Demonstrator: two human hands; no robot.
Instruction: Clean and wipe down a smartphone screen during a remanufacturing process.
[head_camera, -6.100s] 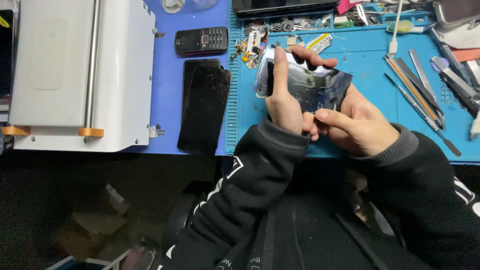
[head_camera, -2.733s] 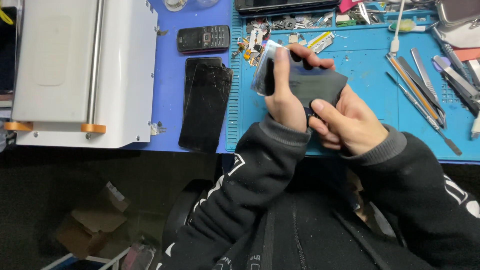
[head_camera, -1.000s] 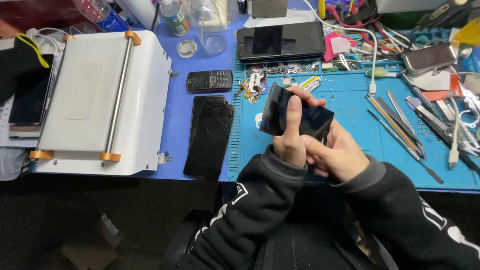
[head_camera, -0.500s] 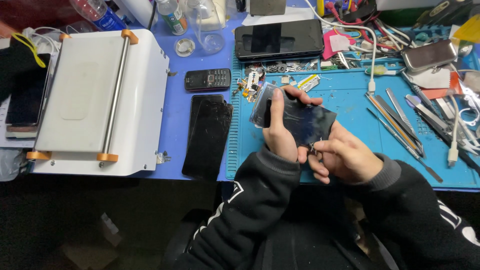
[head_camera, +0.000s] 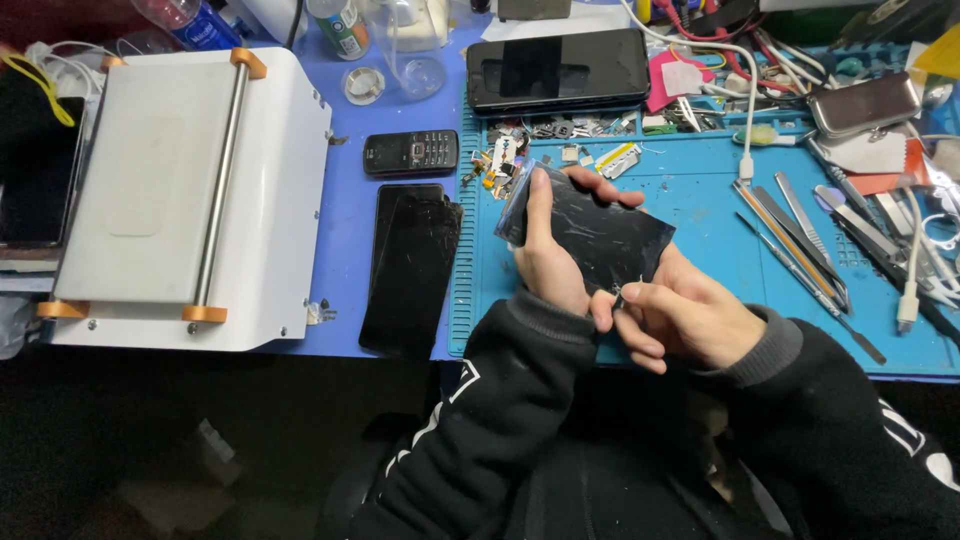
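Observation:
My left hand (head_camera: 548, 248) grips a dark phone panel (head_camera: 600, 236) with a scratched, glossy surface, thumb lying along its left side, fingertips curled over its top edge. The panel is held tilted above the blue work mat (head_camera: 700, 230). My right hand (head_camera: 680, 318) sits just below the panel's lower right corner, fingers pinched on a thin metal tool tip (head_camera: 622, 292) that touches the panel's lower edge.
A black screen panel (head_camera: 410, 265) lies left of the mat, with a small keypad phone (head_camera: 410, 153) behind it. A white roller machine (head_camera: 195, 190) stands far left. Another phone (head_camera: 558, 70) lies at the back. Tweezers and picks (head_camera: 800, 240) and cables crowd the right.
The view dropped back from the desk's rear. My right hand slid from the panel's face down to its lower edge and now pinches the thin tool there; my left hand keeps its hold.

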